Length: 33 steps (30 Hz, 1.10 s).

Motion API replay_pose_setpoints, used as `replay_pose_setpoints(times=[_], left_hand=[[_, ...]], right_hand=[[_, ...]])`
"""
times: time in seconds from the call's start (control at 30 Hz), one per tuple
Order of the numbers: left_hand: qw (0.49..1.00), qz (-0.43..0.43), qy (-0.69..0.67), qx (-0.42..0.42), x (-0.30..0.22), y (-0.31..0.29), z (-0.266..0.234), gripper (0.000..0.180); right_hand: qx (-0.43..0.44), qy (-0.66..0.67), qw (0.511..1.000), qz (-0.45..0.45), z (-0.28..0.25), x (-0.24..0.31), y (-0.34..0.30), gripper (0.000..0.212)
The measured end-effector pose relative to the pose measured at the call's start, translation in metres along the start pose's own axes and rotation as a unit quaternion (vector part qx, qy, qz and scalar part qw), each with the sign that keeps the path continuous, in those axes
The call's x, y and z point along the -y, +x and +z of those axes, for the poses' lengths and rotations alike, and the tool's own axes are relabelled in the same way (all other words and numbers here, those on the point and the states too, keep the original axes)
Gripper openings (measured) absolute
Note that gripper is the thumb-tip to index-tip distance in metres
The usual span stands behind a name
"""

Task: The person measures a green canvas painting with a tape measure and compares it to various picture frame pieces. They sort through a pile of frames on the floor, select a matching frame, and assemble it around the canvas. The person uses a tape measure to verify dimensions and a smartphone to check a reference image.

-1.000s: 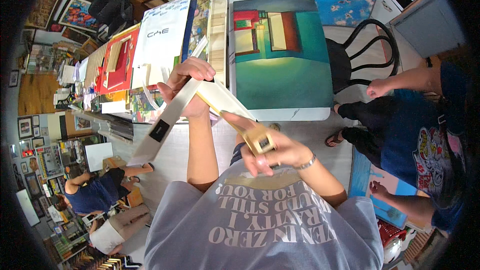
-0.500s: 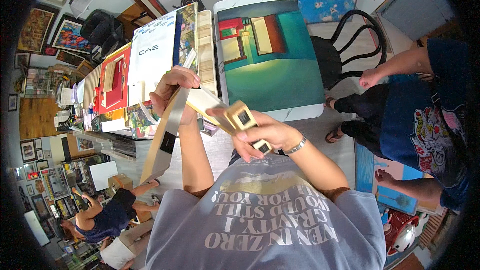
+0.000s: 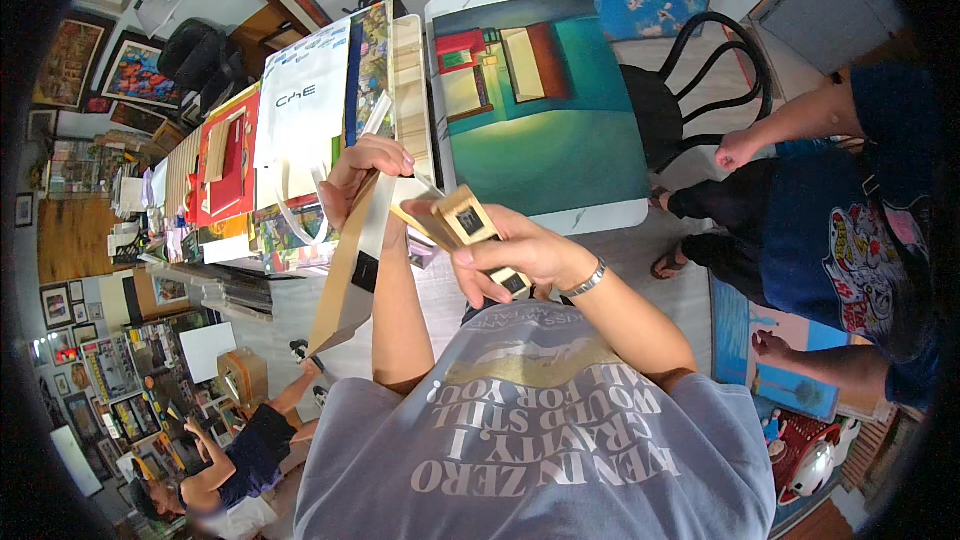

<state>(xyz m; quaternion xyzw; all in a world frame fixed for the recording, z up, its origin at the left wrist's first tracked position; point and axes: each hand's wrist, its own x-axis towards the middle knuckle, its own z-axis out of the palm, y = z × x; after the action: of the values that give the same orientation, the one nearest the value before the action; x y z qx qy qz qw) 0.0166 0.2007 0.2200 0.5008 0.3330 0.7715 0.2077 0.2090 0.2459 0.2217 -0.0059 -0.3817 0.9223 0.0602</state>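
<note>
An art shop: framed pictures (image 3: pixel 70 60) crowd walls, canvases (image 3: pixel 540 100) stacked everywhere.

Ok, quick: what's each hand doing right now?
Left hand: closed on the upper end of a long cardboard strip.
Right hand: closed around a small wooden block.

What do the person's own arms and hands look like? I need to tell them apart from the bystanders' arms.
Both forearms are bare, with no gloves. The right hand has a silver metal bracelet or watch band at the wrist. The left hand shows no jewellery. The short sleeves belong to a grey T-shirt with white lettering.
</note>
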Motion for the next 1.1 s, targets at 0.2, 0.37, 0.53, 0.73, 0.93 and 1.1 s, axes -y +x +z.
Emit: replay_pose_setpoints(times=[0.2, 0.37, 0.53, 0.73, 0.93, 1.1], left_hand=[[1.0, 0.009, 0.005, -0.005, -0.003, -0.005, -0.017, 0.067], [1.0, -0.017, -0.009, -0.006, 0.006, -0.014, -0.007, 0.067], [0.999, -0.034, 0.008, -0.036, 0.011, -0.023, -0.008, 0.07], [0.992, -0.041, -0.031, -0.118, 0.028, -0.046, -0.044, 0.067], [0.959, -0.103, 0.035, -0.26, 0.033, -0.074, -0.053, 0.067], [0.898, -0.258, 0.084, -0.345, 0.038, -0.109, -0.013, 0.075]], right_hand=[[0.007, -0.03, 0.998, 0.059, -0.004, -0.014, -0.023, 0.05], [-0.009, -0.024, 0.999, 0.035, -0.002, -0.012, -0.008, 0.043], [-0.024, 0.003, 0.998, 0.056, -0.007, -0.017, 0.007, 0.033], [-0.087, -0.015, 0.987, 0.133, -0.003, -0.031, -0.052, 0.04], [-0.348, -0.204, 0.915, -0.007, -0.025, -0.048, -0.101, 0.05], [-0.337, -0.326, 0.87, -0.152, -0.057, -0.105, -0.101, 0.074]])
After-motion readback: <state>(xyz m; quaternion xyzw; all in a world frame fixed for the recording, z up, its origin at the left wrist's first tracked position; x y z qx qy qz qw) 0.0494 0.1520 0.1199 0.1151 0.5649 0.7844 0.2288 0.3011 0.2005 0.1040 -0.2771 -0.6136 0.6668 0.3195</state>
